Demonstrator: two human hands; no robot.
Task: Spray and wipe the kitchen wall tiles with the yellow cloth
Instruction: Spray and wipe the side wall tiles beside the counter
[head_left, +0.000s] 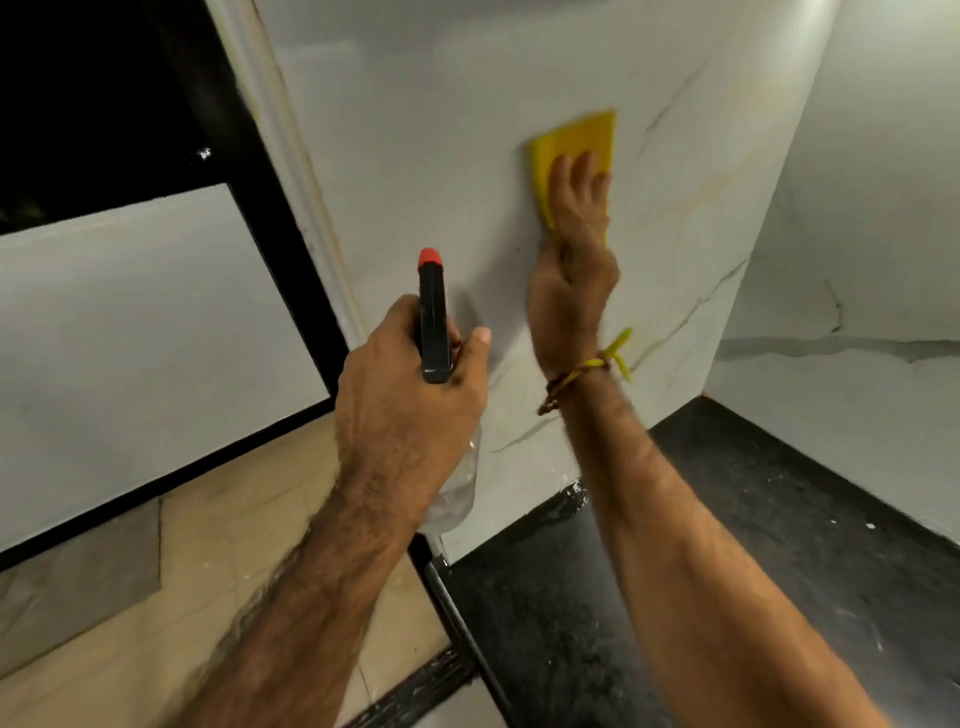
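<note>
Nowhere in the head view does any brand, label or writing read clearly; the spray bottle (435, 332) shows only a plain black trigger head with a red nozzle tip and, lower down, a clear plastic body that peeks out under the wrist.

The left hand (410, 384) grips that bottle round its neck, fingers curled about it and the thumb lifted on the right side, with the nozzle aimed toward the far wall tiles (415, 156). The right hand (574, 244) lies flat against the yellow cloth (571, 143), fingers straight and slightly spread, pressing it to the tiles up and to the right of the bottle. The cloth looks thin and soft, a folded, roughly four-cornered patch whose edges are blurred. A braided brown and yellow thread band (582, 371) circles the right wrist, its yellow ends sticking out.

The tiles are glossy, pale grey-white with thin dark and golden veins, like marble, and they meet a second tiled wall at the right. Below them runs a black speckled stone tabletop (779, 519) with white flecks on it. To the left stands a pale moulded frame edge (291, 171) beside a black-framed opening, and beige floor tiles (234, 545) lie near.
</note>
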